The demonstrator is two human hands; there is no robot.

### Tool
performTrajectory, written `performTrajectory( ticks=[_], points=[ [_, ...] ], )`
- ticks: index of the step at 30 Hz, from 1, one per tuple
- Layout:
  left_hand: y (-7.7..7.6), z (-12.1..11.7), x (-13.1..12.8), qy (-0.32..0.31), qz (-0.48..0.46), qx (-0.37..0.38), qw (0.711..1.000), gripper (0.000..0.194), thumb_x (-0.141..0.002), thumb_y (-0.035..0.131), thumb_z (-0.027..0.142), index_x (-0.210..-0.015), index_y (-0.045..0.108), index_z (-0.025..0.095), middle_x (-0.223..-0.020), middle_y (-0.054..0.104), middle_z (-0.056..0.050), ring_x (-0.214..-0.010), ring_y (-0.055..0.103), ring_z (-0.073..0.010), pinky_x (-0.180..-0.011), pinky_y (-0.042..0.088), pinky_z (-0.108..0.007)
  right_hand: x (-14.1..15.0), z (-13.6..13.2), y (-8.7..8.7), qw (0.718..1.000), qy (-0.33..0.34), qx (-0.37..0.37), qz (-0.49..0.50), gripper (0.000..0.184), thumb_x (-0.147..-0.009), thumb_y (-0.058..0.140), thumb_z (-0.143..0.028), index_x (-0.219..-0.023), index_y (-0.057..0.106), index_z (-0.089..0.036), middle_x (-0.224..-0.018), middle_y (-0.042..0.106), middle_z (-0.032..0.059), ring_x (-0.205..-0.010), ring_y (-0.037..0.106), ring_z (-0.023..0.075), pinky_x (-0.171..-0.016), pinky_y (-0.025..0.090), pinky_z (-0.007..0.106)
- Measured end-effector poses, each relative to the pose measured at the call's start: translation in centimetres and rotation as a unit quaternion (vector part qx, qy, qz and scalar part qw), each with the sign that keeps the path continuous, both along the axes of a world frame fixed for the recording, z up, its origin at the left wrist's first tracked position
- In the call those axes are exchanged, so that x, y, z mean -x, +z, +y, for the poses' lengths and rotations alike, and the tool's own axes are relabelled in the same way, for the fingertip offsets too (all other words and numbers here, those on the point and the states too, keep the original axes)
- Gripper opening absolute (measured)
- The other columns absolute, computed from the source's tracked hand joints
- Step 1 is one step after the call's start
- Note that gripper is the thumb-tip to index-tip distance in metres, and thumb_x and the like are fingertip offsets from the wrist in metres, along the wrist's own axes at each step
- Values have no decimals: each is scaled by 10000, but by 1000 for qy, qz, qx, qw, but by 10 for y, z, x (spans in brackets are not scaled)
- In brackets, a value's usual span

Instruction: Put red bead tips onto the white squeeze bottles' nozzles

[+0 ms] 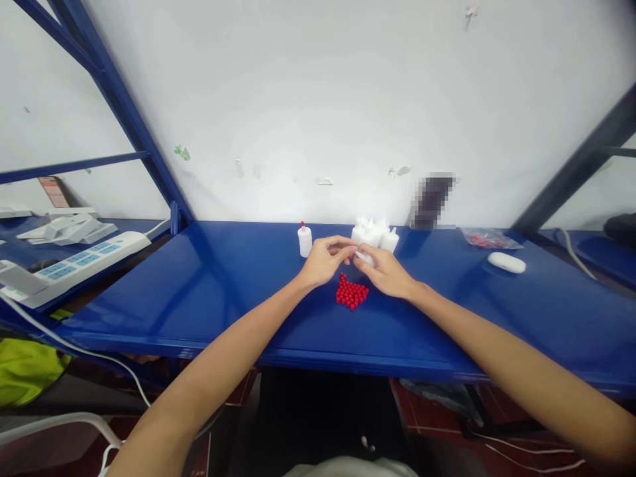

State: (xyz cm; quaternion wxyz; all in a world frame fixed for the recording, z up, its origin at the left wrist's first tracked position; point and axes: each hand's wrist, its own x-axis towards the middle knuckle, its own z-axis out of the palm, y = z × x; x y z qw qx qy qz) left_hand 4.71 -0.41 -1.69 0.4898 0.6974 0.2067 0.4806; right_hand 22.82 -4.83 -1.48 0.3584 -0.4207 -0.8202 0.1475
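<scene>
Near mid-frame, a smooth white bottle [365, 256] sits in the curled fingers of the right hand [387, 270]; the left hand [324, 260] meets it, thumb and forefinger pinched together at its tip, whatever lies between them too small to tell. Just below, small glossy red caps [352, 293] lie clustered on the blue tabletop [223, 285]. Both forearms reach up from the lower corners, wrists bent inward.
</scene>
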Motion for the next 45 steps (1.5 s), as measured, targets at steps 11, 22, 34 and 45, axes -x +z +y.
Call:
performTrajectory(
  ticks=[11,22,34,45],
  points=[
    [-2,-3,0,-5,46,1,999,294,-820,720,364,-982,713,120,-749,649,-25,-585,531,-72,-587,443,-231,-4,1,0,996,32,52,67,264,-921,509,-392,-1045,602,-179,-912,655,29,-813,571,194,-781,419,324],
    [7,-13,-2,-37,90,-48,994,262,-867,672,307,-1050,704,121,-767,691,-46,-699,637,-130,-678,484,-267,5,9,-6,959,-5,193,208,541,-878,454,-643,-608,544,-183,-523,451,-10,-514,396,129,-523,335,278],
    [0,-7,-1,-41,106,-55,992,345,-910,614,385,-1114,684,115,-742,665,-40,-608,563,-101,-575,433,-220,10,8,-5,959,21,177,221,433,-903,452,-503,-614,521,-188,-498,450,-16,-478,432,129,-495,359,284],
    [-5,-2,1,-50,110,-82,989,332,-937,564,416,-1083,662,134,-743,615,-21,-625,539,-106,-626,438,-241,10,10,-8,974,12,148,172,441,-935,418,-534,-681,518,-188,-554,475,-25,-514,458,124,-520,369,272]
  ],
)
